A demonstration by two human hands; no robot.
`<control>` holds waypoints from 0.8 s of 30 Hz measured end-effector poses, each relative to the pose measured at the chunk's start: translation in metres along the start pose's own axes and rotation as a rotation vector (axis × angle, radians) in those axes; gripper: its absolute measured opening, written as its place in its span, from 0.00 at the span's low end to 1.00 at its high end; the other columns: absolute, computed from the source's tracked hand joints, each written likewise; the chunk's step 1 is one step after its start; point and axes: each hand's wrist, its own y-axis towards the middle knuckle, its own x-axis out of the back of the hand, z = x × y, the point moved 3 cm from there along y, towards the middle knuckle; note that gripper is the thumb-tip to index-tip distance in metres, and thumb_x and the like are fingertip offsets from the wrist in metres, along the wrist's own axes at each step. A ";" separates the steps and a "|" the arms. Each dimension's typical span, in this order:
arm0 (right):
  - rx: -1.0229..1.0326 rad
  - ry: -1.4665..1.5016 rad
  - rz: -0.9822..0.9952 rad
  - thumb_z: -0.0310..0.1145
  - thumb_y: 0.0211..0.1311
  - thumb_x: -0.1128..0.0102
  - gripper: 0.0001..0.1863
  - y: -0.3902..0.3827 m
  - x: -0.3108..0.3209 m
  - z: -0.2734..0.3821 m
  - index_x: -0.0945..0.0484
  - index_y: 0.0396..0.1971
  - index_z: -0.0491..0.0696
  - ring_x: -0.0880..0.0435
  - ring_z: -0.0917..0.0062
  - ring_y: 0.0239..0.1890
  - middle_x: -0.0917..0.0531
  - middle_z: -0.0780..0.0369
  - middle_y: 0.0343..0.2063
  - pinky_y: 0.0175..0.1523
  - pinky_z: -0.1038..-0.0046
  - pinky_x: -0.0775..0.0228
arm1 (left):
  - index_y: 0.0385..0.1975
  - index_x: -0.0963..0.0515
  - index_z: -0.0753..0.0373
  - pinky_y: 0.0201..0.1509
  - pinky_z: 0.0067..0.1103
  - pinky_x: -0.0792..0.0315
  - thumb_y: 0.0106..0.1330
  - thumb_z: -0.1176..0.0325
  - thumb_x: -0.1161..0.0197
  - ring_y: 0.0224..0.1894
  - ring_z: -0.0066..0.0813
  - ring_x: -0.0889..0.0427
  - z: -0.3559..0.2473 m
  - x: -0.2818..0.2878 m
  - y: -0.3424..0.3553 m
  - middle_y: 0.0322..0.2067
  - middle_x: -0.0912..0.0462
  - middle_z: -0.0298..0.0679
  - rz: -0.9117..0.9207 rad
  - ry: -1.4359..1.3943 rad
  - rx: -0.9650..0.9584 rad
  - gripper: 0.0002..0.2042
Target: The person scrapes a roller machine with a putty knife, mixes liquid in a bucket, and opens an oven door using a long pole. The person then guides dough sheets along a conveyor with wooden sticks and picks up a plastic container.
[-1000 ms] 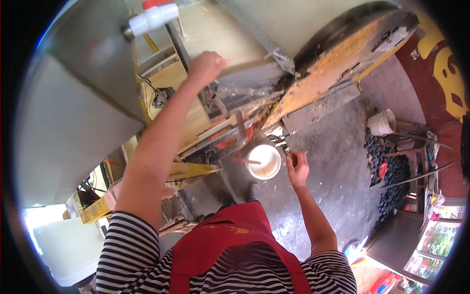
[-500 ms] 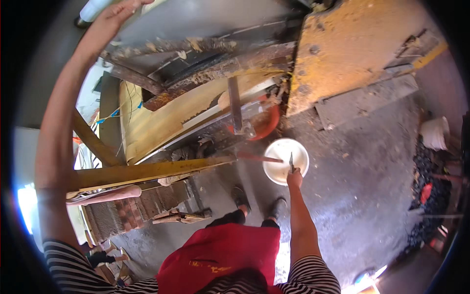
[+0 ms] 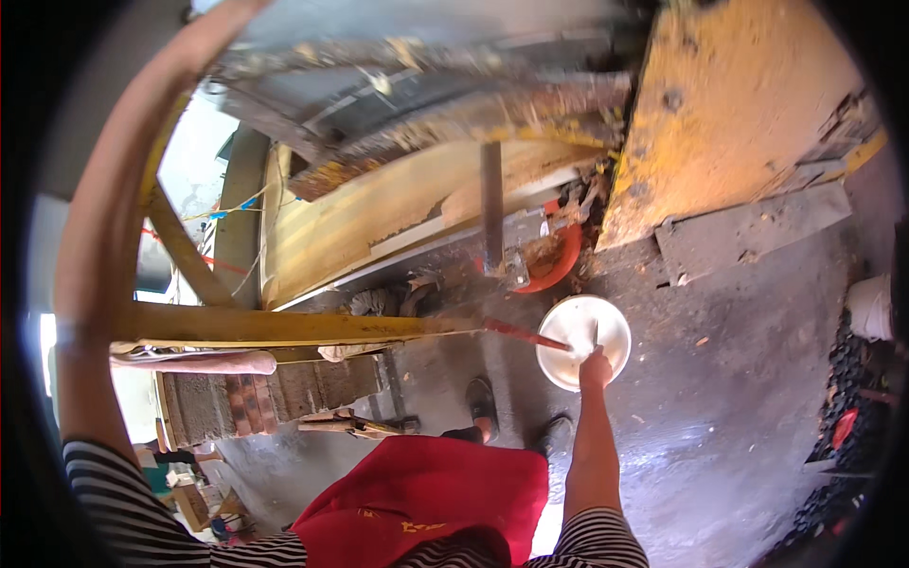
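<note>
My right hand (image 3: 595, 367) is closed round a short tool with a narrow greyish blade (image 3: 596, 333); its exact kind I cannot make out. The hand is over the near right rim of a round white bucket (image 3: 620, 343) on the floor. A reddish-brown stick (image 3: 526, 332) slants from the left over the bucket, its end above or inside the bowl. My left arm (image 3: 104, 218) stretches up along the left side to the top edge. Only a blurred part of my left hand (image 3: 244, 8) shows there, its fingers cut off.
A yellow beam (image 3: 303, 325) crosses at left, above stacked bricks (image 3: 248, 407). A worn wooden frame (image 3: 454, 128) is ahead, with an orange-red basin (image 3: 559, 265) below it. A yellowish board (image 3: 739, 104) leans at upper right. Black lumps (image 3: 828, 454) and a white container (image 3: 869, 308) lie at right.
The view has shifted, so the bucket and surroundings appear further right and mostly lower. My right hand stays at the bucket with the tool. My left hand has slid mostly out of the top edge.
</note>
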 end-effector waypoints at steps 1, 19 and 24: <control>-0.031 0.018 -0.094 0.32 0.58 0.54 0.14 -0.017 0.014 0.000 0.31 0.43 0.43 0.19 0.62 0.35 0.20 0.54 0.32 0.38 0.64 0.25 | 0.49 0.28 0.64 0.57 0.20 0.40 0.65 0.58 0.51 0.53 0.24 0.32 -0.008 0.010 0.006 0.49 0.26 0.36 0.020 0.021 -0.042 0.19; 0.120 0.720 -0.186 0.30 0.50 0.41 0.14 -0.209 0.310 -0.021 0.29 0.38 0.44 0.29 0.85 0.13 0.24 0.64 0.16 0.13 0.82 0.41 | 0.43 0.24 0.55 0.60 0.45 0.44 0.67 0.45 0.72 0.45 0.44 0.24 -0.093 0.004 -0.025 0.35 0.20 0.44 -0.004 0.169 0.020 0.28; 0.200 1.119 -0.170 0.25 0.47 0.39 0.18 -0.306 0.481 0.046 0.31 0.40 0.45 0.31 0.86 0.14 0.25 0.66 0.18 0.14 0.83 0.43 | 0.33 0.25 0.65 0.49 0.39 0.32 0.68 0.52 0.64 0.38 0.44 0.22 -0.163 0.035 -0.035 0.30 0.22 0.51 0.328 0.121 0.005 0.24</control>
